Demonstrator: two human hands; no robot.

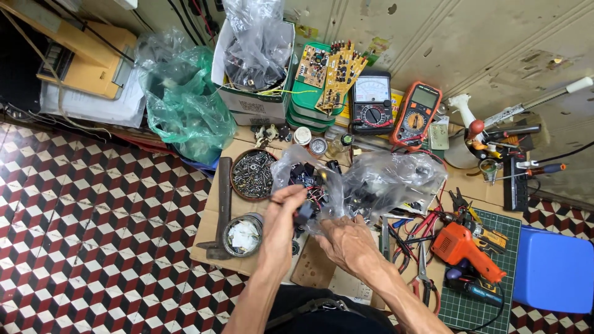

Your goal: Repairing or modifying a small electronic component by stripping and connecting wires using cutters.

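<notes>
My left hand (281,213) pinches a small dark electronic part (304,212) with thin wires at the mouth of a crumpled clear plastic bag (371,182). That bag lies on the cardboard sheet (213,238) and holds several small black parts. My right hand (348,242) rests on the bag's near edge and grips the plastic. Both forearms reach up from the bottom of the view.
A round tin of screws (252,174), a smaller tin (242,235) and a metal hammer-like bar (221,207) lie left. Two multimeters (396,108), circuit boards (331,71), a green bag (182,102) and a box stand behind. An orange tool (464,247), pliers and a blue box (554,269) sit right.
</notes>
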